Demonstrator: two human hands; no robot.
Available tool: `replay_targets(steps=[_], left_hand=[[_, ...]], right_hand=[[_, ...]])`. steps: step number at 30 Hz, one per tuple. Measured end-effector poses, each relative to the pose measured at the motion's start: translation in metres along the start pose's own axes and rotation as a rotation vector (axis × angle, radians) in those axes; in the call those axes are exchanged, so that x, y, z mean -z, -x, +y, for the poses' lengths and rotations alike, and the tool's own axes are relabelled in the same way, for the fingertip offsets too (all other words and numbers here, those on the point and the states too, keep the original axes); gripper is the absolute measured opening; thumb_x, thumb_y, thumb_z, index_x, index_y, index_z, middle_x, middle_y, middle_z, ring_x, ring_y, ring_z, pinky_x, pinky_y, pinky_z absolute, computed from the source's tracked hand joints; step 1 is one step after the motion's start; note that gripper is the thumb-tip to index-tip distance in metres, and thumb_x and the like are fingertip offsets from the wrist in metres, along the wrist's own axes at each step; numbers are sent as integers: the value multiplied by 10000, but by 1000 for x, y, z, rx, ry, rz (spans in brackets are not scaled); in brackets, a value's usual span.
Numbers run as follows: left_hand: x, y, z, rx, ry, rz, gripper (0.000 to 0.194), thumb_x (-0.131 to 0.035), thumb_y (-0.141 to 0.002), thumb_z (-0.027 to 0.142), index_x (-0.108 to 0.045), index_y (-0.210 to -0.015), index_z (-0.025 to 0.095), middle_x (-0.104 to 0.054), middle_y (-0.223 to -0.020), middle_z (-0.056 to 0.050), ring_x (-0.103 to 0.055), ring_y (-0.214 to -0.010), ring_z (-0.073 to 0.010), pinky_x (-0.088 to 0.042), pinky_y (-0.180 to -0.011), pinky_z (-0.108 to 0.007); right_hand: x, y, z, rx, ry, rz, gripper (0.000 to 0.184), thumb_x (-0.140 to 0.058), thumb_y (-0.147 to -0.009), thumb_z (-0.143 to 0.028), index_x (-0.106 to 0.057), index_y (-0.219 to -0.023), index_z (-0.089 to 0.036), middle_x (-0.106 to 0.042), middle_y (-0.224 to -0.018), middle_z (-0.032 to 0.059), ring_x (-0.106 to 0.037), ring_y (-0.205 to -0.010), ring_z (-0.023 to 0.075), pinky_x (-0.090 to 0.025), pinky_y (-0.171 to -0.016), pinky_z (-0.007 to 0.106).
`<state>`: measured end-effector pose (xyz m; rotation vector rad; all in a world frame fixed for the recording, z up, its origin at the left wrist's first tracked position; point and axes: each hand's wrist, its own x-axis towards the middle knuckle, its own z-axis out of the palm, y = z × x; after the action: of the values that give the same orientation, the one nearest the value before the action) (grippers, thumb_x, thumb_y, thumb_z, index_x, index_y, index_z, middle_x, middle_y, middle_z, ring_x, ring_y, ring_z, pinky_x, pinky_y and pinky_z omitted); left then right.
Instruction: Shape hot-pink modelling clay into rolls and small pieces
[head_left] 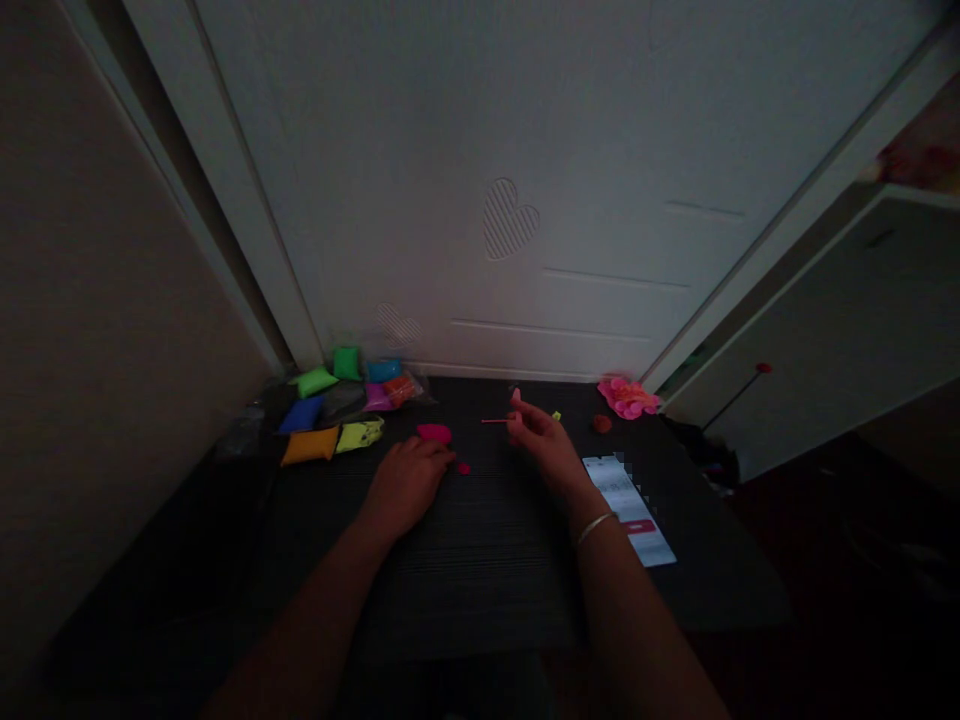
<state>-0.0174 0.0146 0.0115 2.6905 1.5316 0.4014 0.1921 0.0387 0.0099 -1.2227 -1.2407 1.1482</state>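
Note:
My right hand (pixel 541 440) is raised over the dark table, with thumb and fingers closed on a thin reddish stick (pixel 493 421) that points left. What kind of stick it is cannot be made out. Palm down on the tabletop lies my left hand (pixel 409 482), its fingers stretched forward and slightly bent. Just beyond those fingertips is a bright pink lump of modelling clay (pixel 435 433). A small, flat pink clay piece (pixel 464 468) lies right beside the fingertips; whether they touch it is unclear.
Several coloured clay packets, among them an orange packet (pixel 310 446) and a blue packet (pixel 301 414), lie at the back left. At right are a phone (pixel 631 508) with its screen lit, a brown-red ball (pixel 601 424) and a pink petalled shape (pixel 628 397). A white panel (pixel 450 250) stands behind.

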Motion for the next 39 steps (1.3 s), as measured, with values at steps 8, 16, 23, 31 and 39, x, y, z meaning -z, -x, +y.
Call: replay_targets(steps=[8, 16, 23, 31, 39], left_hand=[[-3, 1, -2, 80, 1, 33, 259, -483, -785, 292, -613, -1005, 246, -603, -988, -31, -497, -852, -214, -369, -724, -341], [-10, -1, 7, 129, 109, 72, 263, -479, -771, 417, -659, -880, 259, -554, -887, -46, -477, -832, -198, -370, -721, -318], [-18, -1, 12, 110, 188, 80, 244, -511, -749, 424, -641, -787, 221, -577, -806, -33, -492, -839, -203, -382, -724, -319], [-16, -2, 6, 93, 219, 57, 225, -496, -775, 344, -654, -904, 247, -581, -854, -39, -486, -870, -202, -386, -761, -326], [-23, -4, 7, 91, 288, 84, 225, -500, -774, 344, -674, -871, 240, -583, -833, -32, -485, -850, -190, -385, -786, -338]], right_hand=[[-11, -2, 1, 24, -154, 121, 279, -565, -689, -382, -582, -854, -157, -539, -595, -35, -460, -483, 67, -345, -412, 180], [-26, -3, 7, -88, -40, 142, 191, -421, -752, -338, -438, -624, -196, -348, -383, -98, -299, -312, 59, -206, -300, 175], [-25, -1, 10, -95, -8, -85, 282, -380, -787, -443, -427, -677, -188, -513, -468, -55, -418, -317, 60, -237, -294, 158], [-34, -7, 12, -45, 275, -158, 334, -310, -829, -493, -398, -696, -199, -477, -420, -79, -423, -288, 58, -262, -293, 147], [-47, -22, 11, -51, 432, -133, 329, -354, -839, -459, -407, -654, -192, -443, -373, -77, -417, -261, 64, -253, -293, 161]])
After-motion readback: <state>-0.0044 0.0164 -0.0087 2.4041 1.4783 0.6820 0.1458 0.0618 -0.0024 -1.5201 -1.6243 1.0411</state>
